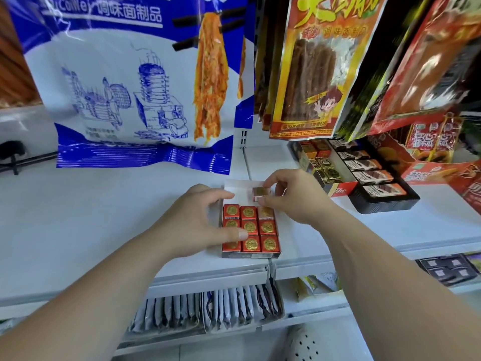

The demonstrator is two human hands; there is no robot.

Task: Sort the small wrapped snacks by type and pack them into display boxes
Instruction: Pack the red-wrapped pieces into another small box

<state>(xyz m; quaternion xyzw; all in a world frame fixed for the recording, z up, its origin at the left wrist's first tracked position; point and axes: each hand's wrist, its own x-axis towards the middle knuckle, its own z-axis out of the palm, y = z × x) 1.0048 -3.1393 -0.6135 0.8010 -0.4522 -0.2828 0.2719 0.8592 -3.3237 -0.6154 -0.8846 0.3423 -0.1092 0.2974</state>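
Nearest, on the lower shelf, rows of grey-white sachets stand on edge and play no part in this step.

Above them, on the white shelf, sits the low white-lined cardboard display box. Nine red foil-wrapped cubes with gold seals fill its three near rows, packed touching. The far row is bare apart from the piece in hand.

The left hand grips the box's left side, with the thumb on the near-left cube and the fingers curled at the far-left wall. The right hand pinches one foil-wrapped cube between thumb and forefinger at the right end of the far row.

Assessment: the cube is light and firm, but its foil looks smooth and easily dented. It is best held by opposite side faces with light pressure. The thin card box is liable to slide, so bracing it is warranted.

Beyond, to the right, are an open box of gold and red cubes and a black tray of wrapped bars. A blue-and-white bag hangs above.
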